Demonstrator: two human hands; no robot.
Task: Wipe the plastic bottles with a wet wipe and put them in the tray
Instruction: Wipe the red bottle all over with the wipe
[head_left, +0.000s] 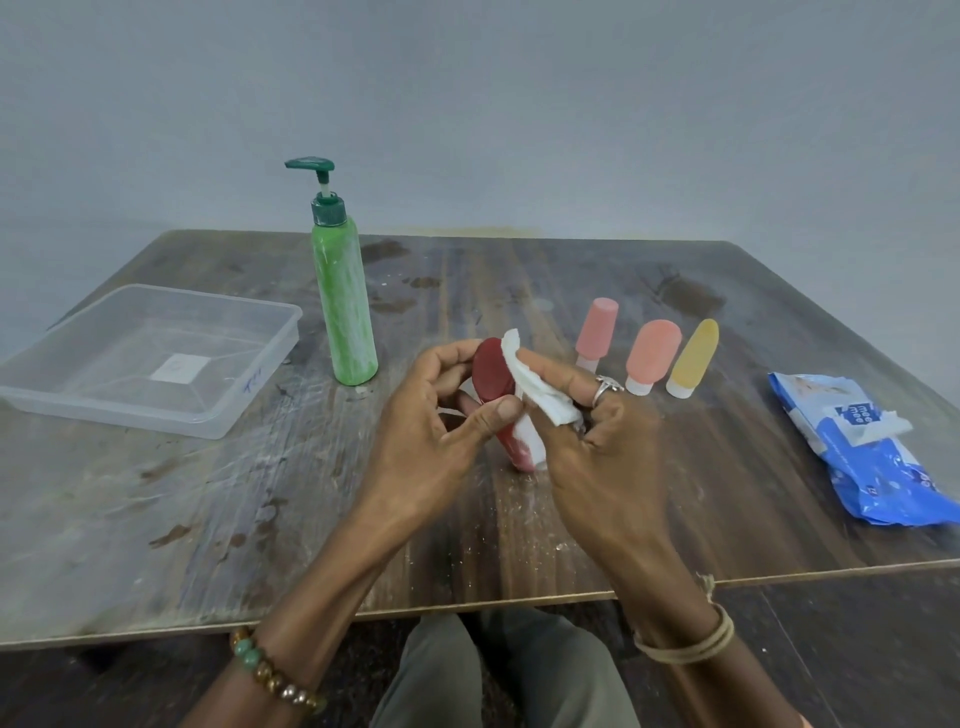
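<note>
Leftmost on the scuffed wooden table (208, 519) sits the clear, thin-walled plastic tray (130, 411), then a tall green pump bottle (343, 306). Our left hand (431, 415) curls thumb and fingers round the small red bottle (493, 371) at mid-table. We judge it light, smooth and slick once damp, so we hold its waist. Our right hand (608, 447) pinches the soft white wet wipe (540, 395) against it. Beyond stand a pink bottle (597, 327), a salmon bottle (653, 348) and a yellow bottle (693, 351), all matte and rounded.
</note>
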